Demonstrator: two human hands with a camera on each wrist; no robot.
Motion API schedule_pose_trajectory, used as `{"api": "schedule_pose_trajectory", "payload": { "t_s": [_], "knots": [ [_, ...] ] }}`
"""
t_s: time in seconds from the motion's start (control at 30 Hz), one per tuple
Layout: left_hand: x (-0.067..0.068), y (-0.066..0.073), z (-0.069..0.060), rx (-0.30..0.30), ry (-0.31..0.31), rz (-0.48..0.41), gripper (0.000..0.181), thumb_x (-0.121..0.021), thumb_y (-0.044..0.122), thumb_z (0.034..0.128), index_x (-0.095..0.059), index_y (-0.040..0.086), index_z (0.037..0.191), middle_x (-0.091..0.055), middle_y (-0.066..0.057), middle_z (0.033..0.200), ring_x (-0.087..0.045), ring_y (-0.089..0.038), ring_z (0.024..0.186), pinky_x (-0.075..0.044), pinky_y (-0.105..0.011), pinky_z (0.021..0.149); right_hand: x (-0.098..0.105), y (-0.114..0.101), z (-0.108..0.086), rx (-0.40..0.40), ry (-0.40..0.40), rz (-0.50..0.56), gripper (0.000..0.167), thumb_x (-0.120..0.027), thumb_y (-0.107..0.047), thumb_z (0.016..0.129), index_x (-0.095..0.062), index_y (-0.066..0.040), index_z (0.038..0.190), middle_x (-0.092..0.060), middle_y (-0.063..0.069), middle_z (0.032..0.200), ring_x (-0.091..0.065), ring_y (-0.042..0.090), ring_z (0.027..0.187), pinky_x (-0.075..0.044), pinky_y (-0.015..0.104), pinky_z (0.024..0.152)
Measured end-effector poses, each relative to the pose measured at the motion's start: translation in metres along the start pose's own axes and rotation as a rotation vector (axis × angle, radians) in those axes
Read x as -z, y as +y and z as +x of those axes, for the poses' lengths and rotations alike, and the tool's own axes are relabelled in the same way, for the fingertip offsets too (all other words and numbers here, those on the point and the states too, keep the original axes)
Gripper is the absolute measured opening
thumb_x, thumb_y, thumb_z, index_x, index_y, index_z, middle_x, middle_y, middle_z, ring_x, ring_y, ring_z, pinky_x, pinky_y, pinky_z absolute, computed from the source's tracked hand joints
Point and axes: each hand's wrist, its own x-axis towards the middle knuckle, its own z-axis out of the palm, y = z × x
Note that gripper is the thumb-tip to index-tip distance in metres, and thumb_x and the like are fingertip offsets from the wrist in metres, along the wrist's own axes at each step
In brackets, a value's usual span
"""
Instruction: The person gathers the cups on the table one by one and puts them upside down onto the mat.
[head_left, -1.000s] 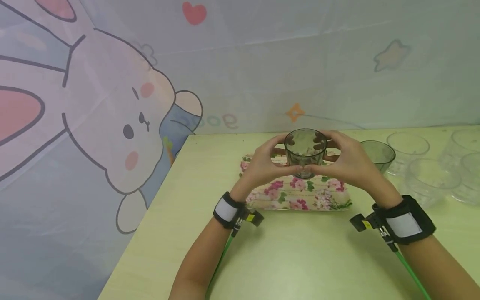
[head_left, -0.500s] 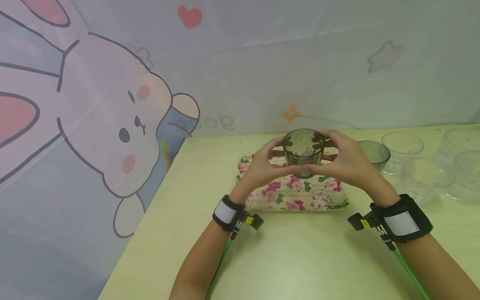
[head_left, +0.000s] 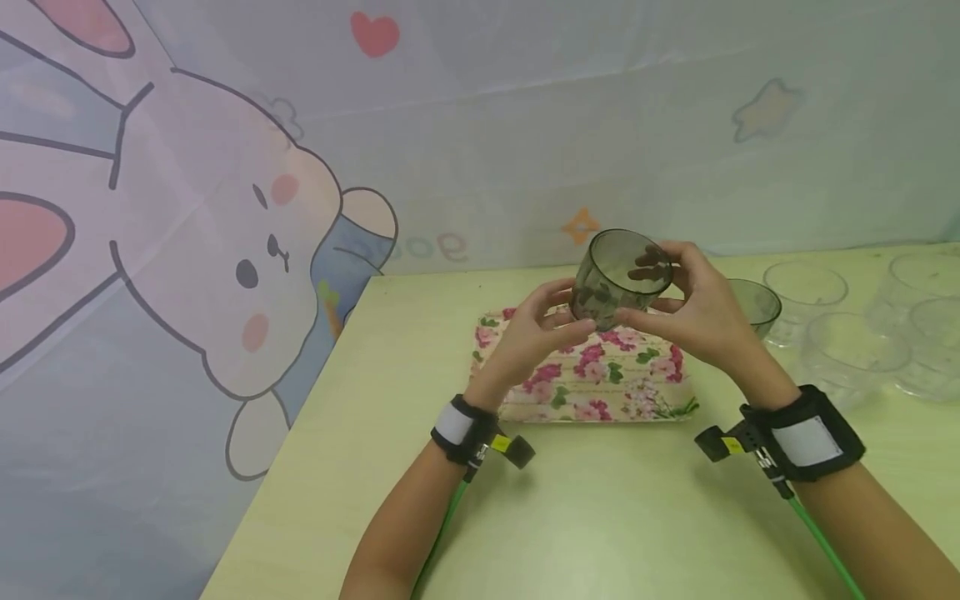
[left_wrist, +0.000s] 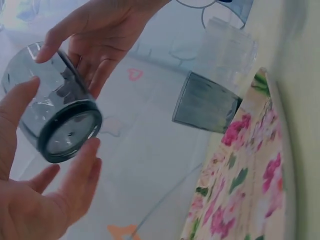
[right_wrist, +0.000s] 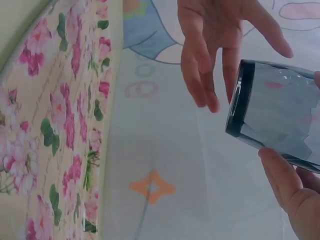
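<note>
A grey-tinted drinking glass is held in the air above a floral tray, its rim tilted up to the right. My right hand grips it near the rim, thumb on one side and fingers on the other. Beside its base is my left hand, with fingers and thumb spread loosely around it. The right wrist view shows a gap between the left thumb and the glass. In the left wrist view the thick base of the glass faces the left fingers.
A second grey-tinted glass stands right of the tray, partly hidden by the right hand. Several clear glasses stand farther right on the pale table. Behind the table hangs a printed cloth with a cartoon rabbit.
The glass, upright between both hands before, has risen slightly and tilted, its rim going up and right with the right hand. The left fingers have loosened and now lie by the base.
</note>
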Motion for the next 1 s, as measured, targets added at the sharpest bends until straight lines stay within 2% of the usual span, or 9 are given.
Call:
{"api": "schedule_pose_trajectory", "payload": {
  "t_s": [0.1, 0.27, 0.33, 0.47, 0.57, 0.63, 0.73, 0.87, 1.0],
  "knots": [
    [-0.004, 0.000, 0.001, -0.028, -0.003, -0.112, 0.066, -0.071, 0.030, 0.0863, -0.038, 0.025, 0.143, -0.041, -0.009, 0.145, -0.055, -0.028, 0.127, -0.055, -0.038, 0.097, -0.002, 0.001, 0.001, 0.066, 0.003, 0.079, 0.075, -0.075, -0.002, 0.079, -0.034, -0.008, 0.141, -0.049, -0.003, 0.127, -0.054, -0.008, 0.109, -0.051, 0.007, 0.079],
    [-0.010, 0.000, 0.004, -0.039, -0.051, -0.259, 0.102, -0.080, 0.057, 0.0616, -0.037, 0.019, 0.145, -0.041, -0.015, 0.143, -0.052, -0.035, 0.128, -0.049, -0.048, 0.102, -0.005, 0.000, 0.001, 0.135, -0.010, 0.193, 0.071, -0.072, 0.006, 0.078, -0.036, -0.007, 0.138, -0.049, -0.008, 0.125, -0.054, -0.001, 0.113, -0.053, 0.009, 0.079],
    [-0.010, -0.002, 0.004, -0.035, -0.089, -0.284, 0.110, -0.080, 0.061, 0.0572, -0.034, 0.018, 0.147, -0.039, -0.017, 0.147, -0.048, -0.035, 0.132, -0.048, -0.049, 0.103, -0.007, -0.001, 0.000, 0.141, -0.019, 0.220, 0.070, -0.072, 0.007, 0.078, -0.037, -0.006, 0.137, -0.049, -0.007, 0.126, -0.055, 0.001, 0.113, -0.053, 0.010, 0.079],
    [-0.011, -0.006, 0.003, -0.036, -0.138, -0.329, 0.118, -0.080, 0.065, 0.0553, -0.030, 0.014, 0.150, -0.041, -0.017, 0.145, -0.054, -0.024, 0.125, -0.045, -0.049, 0.106, -0.011, -0.001, -0.002, 0.141, -0.029, 0.229, 0.070, -0.072, 0.006, 0.078, -0.037, -0.005, 0.138, -0.050, -0.006, 0.124, -0.056, 0.002, 0.112, -0.054, 0.010, 0.081],
    [-0.012, -0.007, 0.002, -0.037, -0.137, -0.366, 0.122, -0.080, 0.066, 0.0537, -0.030, 0.009, 0.149, -0.053, -0.006, 0.132, -0.062, -0.010, 0.110, -0.038, -0.055, 0.110, -0.013, 0.000, -0.002, 0.145, -0.031, 0.221, 0.071, -0.072, 0.006, 0.078, -0.037, -0.004, 0.139, -0.051, -0.006, 0.124, -0.056, 0.001, 0.111, -0.054, 0.010, 0.083],
    [-0.013, -0.008, 0.002, -0.038, -0.138, -0.382, 0.123, -0.079, 0.067, 0.0537, -0.030, 0.006, 0.149, -0.058, 0.004, 0.122, -0.064, -0.006, 0.104, -0.035, -0.057, 0.111, -0.014, 0.001, -0.002, 0.150, -0.032, 0.215, 0.071, -0.072, 0.006, 0.079, -0.037, -0.004, 0.140, -0.051, -0.007, 0.124, -0.056, 0.000, 0.111, -0.054, 0.010, 0.083],
    [-0.013, -0.008, 0.002, -0.042, -0.142, -0.401, 0.123, -0.079, 0.067, 0.0540, -0.030, 0.003, 0.147, -0.063, 0.009, 0.114, -0.065, -0.004, 0.100, -0.046, -0.046, 0.108, -0.014, 0.002, -0.002, 0.152, -0.036, 0.210, 0.071, -0.072, 0.005, 0.079, -0.037, -0.004, 0.140, -0.051, -0.008, 0.124, -0.055, -0.001, 0.112, -0.054, 0.010, 0.083],
    [-0.014, -0.008, 0.002, -0.052, -0.141, -0.406, 0.124, -0.079, 0.067, 0.0546, -0.029, 0.001, 0.147, -0.063, 0.010, 0.112, -0.064, -0.003, 0.099, -0.055, -0.024, 0.091, -0.014, 0.002, -0.002, 0.150, -0.037, 0.202, 0.070, -0.071, 0.005, 0.080, -0.037, -0.005, 0.140, -0.051, -0.009, 0.124, -0.054, -0.001, 0.112, -0.053, 0.009, 0.082],
    [-0.014, -0.007, 0.001, -0.058, -0.132, -0.400, 0.119, -0.079, 0.067, 0.0546, -0.034, 0.004, 0.145, -0.061, 0.011, 0.111, -0.064, -0.002, 0.098, -0.054, -0.021, 0.091, -0.014, 0.001, -0.002, 0.153, -0.040, 0.212, 0.070, -0.071, 0.005, 0.080, -0.037, -0.005, 0.140, -0.051, -0.009, 0.125, -0.054, 0.000, 0.113, -0.053, 0.009, 0.082]
  ]
}}
